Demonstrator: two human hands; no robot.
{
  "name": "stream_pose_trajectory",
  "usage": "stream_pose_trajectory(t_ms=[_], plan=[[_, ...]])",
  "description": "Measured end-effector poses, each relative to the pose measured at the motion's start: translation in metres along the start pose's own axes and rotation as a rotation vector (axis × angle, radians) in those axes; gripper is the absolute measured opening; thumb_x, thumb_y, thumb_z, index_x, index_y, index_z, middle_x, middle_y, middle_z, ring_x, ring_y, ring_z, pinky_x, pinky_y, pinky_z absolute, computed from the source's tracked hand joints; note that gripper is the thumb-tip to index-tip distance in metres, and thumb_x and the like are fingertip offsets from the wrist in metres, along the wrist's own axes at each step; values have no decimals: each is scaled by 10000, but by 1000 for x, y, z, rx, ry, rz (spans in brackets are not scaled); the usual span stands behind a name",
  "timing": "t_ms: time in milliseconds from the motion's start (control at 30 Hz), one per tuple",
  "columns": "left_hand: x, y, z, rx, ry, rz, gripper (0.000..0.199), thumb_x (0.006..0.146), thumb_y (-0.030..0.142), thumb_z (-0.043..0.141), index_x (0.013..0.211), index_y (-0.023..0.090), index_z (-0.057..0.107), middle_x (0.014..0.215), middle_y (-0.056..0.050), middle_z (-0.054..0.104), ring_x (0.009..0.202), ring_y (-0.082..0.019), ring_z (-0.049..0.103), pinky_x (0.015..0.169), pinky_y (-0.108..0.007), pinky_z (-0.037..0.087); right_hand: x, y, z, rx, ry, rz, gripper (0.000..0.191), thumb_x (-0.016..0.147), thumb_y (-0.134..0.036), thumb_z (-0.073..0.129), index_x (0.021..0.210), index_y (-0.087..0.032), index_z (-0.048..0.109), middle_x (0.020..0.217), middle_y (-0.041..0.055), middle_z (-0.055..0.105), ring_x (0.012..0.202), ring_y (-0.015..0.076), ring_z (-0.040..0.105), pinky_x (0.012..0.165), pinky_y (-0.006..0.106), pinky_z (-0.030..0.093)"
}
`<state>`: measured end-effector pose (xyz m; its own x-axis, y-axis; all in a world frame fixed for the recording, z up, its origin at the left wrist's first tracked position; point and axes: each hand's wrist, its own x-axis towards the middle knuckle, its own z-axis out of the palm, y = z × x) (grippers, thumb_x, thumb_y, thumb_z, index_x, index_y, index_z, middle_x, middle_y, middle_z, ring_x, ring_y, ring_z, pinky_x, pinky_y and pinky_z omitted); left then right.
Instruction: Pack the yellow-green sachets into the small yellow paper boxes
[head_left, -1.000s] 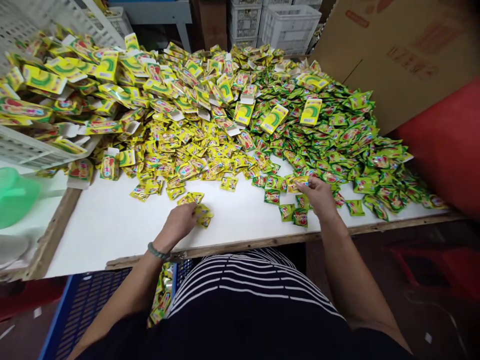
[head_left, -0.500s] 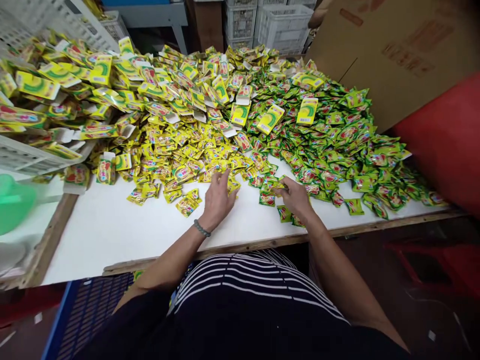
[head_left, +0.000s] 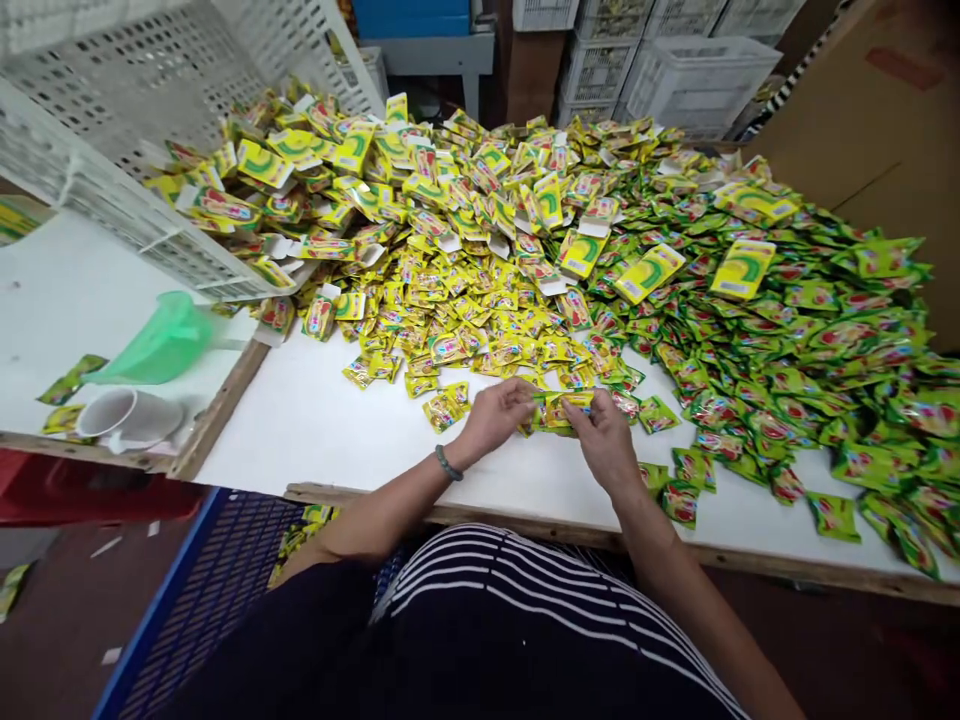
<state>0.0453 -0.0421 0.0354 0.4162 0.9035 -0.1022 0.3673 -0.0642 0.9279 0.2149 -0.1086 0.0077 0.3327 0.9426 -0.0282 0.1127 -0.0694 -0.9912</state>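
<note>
In front of me, just over the white tabletop [head_left: 300, 420], small yellow and green packets [head_left: 559, 408] lie between my hands. My right hand [head_left: 606, 440] is closed on their right end, with the thumb across the front. My left hand [head_left: 496, 418], a beaded bracelet at its wrist, pinches at their left end. How many packets are held, I cannot tell. Behind my hands spreads a heap of small yellow packets [head_left: 427, 300]. To the right is a heap of green packets [head_left: 832, 340] with red pictures on them. A few loose green packets [head_left: 679, 500] lie beside my right wrist.
Yellow open-ended boxes [head_left: 262, 165] spill from a tipped white crate [head_left: 142, 215] at the left. A green scoop [head_left: 161, 340] and a white cup [head_left: 127, 418] stand on the side table. A blue crate [head_left: 217, 590] is below the table edge; cardboard [head_left: 847, 130] rises at the right.
My view has swung left. My hands, apart before, have come together, the right one bringing packets to the left. The left hand's fingers have closed at the packets.
</note>
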Motion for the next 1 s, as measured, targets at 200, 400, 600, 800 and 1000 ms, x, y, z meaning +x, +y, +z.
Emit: stream_pose_trajectory(t_ms=[200, 400, 600, 800, 1000], plan=[[52, -12, -84, 816, 206, -56, 637, 735, 230, 748, 1302, 82, 498, 1244, -239, 606, 1249, -383, 491, 999, -474, 389, -2, -2, 15, 57, 28, 134, 437, 704, -556, 727, 926, -234, 531, 832, -6, 610, 684, 155, 608, 441, 257, 543], [50, -12, -101, 927, 14, 17, 371, 754, 393, 712, 997, 122, 639, 963, -149, 667, 964, -304, 605, 783, -348, 426, 11, -17, 29, 116, 105, 91, 361, 700, -477, 753, 857, -233, 539, 784, -15, 621, 648, 134, 592, 469, 250, 535], [8, -26, -88, 16, -317, -173, 440, 720, 587, 664, 761, 148, 667, 659, -41, 617, 622, -160, 558, 570, -277, 389, 38, -39, 36, 221, 186, 43, 374, 672, -414, 764, 913, -234, 541, 684, -56, 591, 543, 93, 524, 432, 202, 440], [-12, -35, -59, 21, -91, -79, 512, 609, 483, 799, 992, 158, 699, 899, -58, 704, 833, -211, 648, 738, -302, 495, 38, -46, 35, 144, 205, -24, 314, 719, -442, 726, 850, -207, 563, 714, -37, 609, 545, 82, 512, 472, 206, 426], [-14, -34, -40, 487, 126, 242, 513, 775, 343, 713, 1231, 142, 594, 1185, -137, 654, 1099, -277, 619, 939, -388, 504, 30, -34, 17, -102, 51, -29, 355, 726, -545, 706, 802, -215, 597, 731, 2, 629, 645, 150, 565, 545, 279, 505]])
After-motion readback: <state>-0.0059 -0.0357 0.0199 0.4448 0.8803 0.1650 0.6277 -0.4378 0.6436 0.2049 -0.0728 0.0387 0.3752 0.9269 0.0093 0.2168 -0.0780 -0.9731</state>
